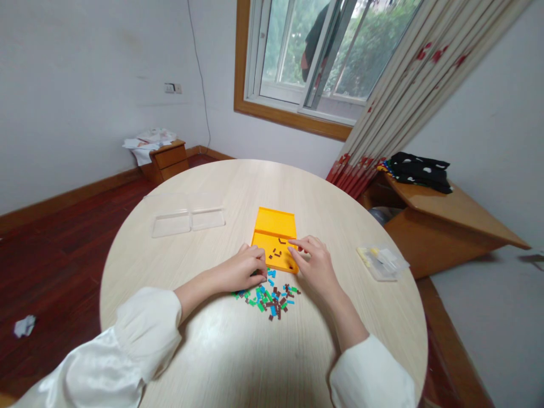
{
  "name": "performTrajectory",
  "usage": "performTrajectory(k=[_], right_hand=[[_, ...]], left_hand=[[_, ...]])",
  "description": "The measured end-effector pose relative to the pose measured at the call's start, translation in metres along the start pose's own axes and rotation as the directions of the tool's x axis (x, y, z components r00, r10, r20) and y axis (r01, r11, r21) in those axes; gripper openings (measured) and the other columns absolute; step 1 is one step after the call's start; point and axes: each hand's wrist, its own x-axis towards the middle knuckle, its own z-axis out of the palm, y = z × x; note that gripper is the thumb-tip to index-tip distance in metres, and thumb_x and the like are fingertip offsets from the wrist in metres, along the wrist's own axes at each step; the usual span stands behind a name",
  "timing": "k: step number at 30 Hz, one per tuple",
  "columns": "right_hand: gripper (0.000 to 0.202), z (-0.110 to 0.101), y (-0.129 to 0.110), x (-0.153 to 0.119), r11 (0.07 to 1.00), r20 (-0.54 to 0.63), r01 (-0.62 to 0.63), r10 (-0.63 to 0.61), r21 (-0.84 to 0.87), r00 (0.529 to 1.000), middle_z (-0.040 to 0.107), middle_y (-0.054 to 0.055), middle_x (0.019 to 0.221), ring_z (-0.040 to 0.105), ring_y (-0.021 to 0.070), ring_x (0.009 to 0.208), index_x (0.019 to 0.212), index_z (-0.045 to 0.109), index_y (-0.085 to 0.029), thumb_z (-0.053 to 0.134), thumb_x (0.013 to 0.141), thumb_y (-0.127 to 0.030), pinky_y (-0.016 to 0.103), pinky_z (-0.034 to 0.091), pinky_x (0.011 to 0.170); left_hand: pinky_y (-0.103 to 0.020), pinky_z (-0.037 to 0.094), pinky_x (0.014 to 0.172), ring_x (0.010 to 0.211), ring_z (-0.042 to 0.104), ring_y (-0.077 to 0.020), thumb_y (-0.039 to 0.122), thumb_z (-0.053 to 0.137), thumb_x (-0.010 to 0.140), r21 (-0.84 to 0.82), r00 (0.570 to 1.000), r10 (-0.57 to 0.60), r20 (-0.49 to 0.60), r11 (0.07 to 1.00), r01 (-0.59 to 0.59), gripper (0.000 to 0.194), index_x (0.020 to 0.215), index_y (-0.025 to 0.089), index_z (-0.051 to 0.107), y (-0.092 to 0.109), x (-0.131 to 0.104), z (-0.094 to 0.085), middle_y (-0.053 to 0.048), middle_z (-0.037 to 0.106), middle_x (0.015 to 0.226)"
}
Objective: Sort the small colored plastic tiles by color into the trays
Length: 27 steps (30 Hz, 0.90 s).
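Observation:
A yellow plastic box (276,222) lies open on the table, its lid part folded back toward the window. Several small brown pieces (277,254) are scattered inside its near half. My left hand (249,268) is at the box's left edge with its fingers curled down; what they hold, if anything, is hidden. Over the right edge of the box, my right hand (313,262) has thumb and fingers apart and nothing visible between them. Just in front of the box is a loose pile of small green, blue and brown building bricks (272,297), partly beside my left fingers.
All this rests on a round pale wooden table (229,357). A clear plastic case (171,224) lies open at the left. On the right is a clear bag (380,263) with pale yellow contents. Beyond stand a window, a curtain (382,107) and a wooden cabinet (450,215).

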Motion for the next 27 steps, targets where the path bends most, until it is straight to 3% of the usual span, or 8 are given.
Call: performTrajectory(k=[4, 6, 9, 11, 15, 21, 27], right_hand=[[0.014, -0.003, -0.001, -0.001, 1.0, 0.088, 0.012, -0.01, -0.024, 0.996, 0.062, 0.006, 0.079, 0.055, 0.0198, 0.081, 0.084, 0.068, -0.017, 0.054, 0.082, -0.018, 0.034, 0.039, 0.075], [0.012, -0.007, -0.004, -0.001, 1.0, 0.202, 0.021, -0.022, 0.009, 0.979, 0.063, 0.005, 0.08, 0.055, 0.0182, 0.08, 0.081, 0.068, -0.018, 0.056, 0.081, -0.016, 0.032, 0.04, 0.075], [0.011, -0.014, -0.007, -0.003, 0.999, 0.402, 0.026, -0.042, 0.044, 0.915, 0.064, 0.003, 0.076, 0.055, 0.0154, 0.075, 0.073, 0.068, -0.018, 0.058, 0.077, -0.013, 0.028, 0.039, 0.072], [0.014, -0.019, -0.008, -0.003, 0.999, 0.503, 0.016, -0.028, 0.029, 0.864, 0.063, 0.001, 0.072, 0.054, 0.0136, 0.07, 0.069, 0.068, -0.019, 0.058, 0.073, -0.01, 0.026, 0.038, 0.068], [0.016, -0.025, -0.009, -0.005, 0.998, 0.594, 0.004, 0.03, -0.056, 0.804, 0.063, 0.002, 0.069, 0.053, 0.012, 0.064, 0.068, 0.07, -0.018, 0.058, 0.07, -0.007, 0.024, 0.037, 0.063], [0.015, -0.022, -0.014, -0.006, 0.993, 0.629, 0.02, 0.059, -0.117, 0.775, 0.063, 0.002, 0.062, 0.051, 0.0111, 0.058, 0.063, 0.07, -0.018, 0.058, 0.068, -0.01, 0.023, 0.034, 0.057], [0.024, -0.018, -0.016, -0.008, 0.996, 0.62, 0.048, 0.009, -0.075, 0.785, 0.061, 0.0, 0.056, 0.05, 0.0103, 0.053, 0.058, 0.067, -0.018, 0.05, 0.066, -0.003, 0.022, 0.033, 0.054]], left_hand=[[-0.035, 0.031, 0.082, 0.088, 0.05, -0.0184, 0.023, 0.063, 0.08, -0.023, 0.982, -0.057, -0.18, 0.998, 0.053, 0.006, 0.078, 0.019, 0.067, -0.006, 0.001, -0.004, -0.002, 0.055, 0.084], [-0.036, 0.033, 0.081, 0.086, 0.05, -0.0183, 0.021, 0.062, 0.08, -0.039, 0.941, -0.131, -0.312, 0.991, 0.125, 0.006, 0.078, 0.019, 0.067, -0.01, 0.002, -0.007, -0.002, 0.055, 0.084], [-0.038, 0.034, 0.081, 0.085, 0.05, -0.0186, 0.019, 0.06, 0.08, -0.082, 0.868, -0.236, -0.438, 0.972, 0.222, 0.008, 0.077, 0.018, 0.068, -0.016, 0.004, -0.008, -0.003, 0.055, 0.082], [-0.039, 0.034, 0.082, 0.086, 0.051, -0.0195, 0.019, 0.061, 0.079, -0.098, 0.849, -0.276, -0.45, 0.961, 0.26, 0.008, 0.083, 0.018, 0.068, -0.019, 0.005, -0.006, -0.004, 0.056, 0.084], [-0.04, 0.035, 0.083, 0.09, 0.051, -0.0208, 0.019, 0.064, 0.077, -0.091, 0.867, -0.29, -0.405, 0.956, 0.278, 0.02, 0.098, 0.019, 0.066, -0.022, 0.005, -0.002, -0.004, 0.057, 0.089], [-0.037, 0.034, 0.083, 0.092, 0.051, -0.0199, 0.021, 0.06, 0.081, -0.037, 0.878, -0.269, -0.397, 0.96, 0.277, 0.016, 0.097, 0.018, 0.064, -0.022, 0.004, -0.001, -0.003, 0.058, 0.09], [-0.037, 0.032, 0.083, 0.092, 0.052, -0.0198, 0.021, 0.058, 0.082, -0.034, 0.886, -0.269, -0.378, 0.96, 0.277, 0.012, 0.093, 0.018, 0.063, -0.021, 0.004, -0.004, -0.003, 0.059, 0.09]])
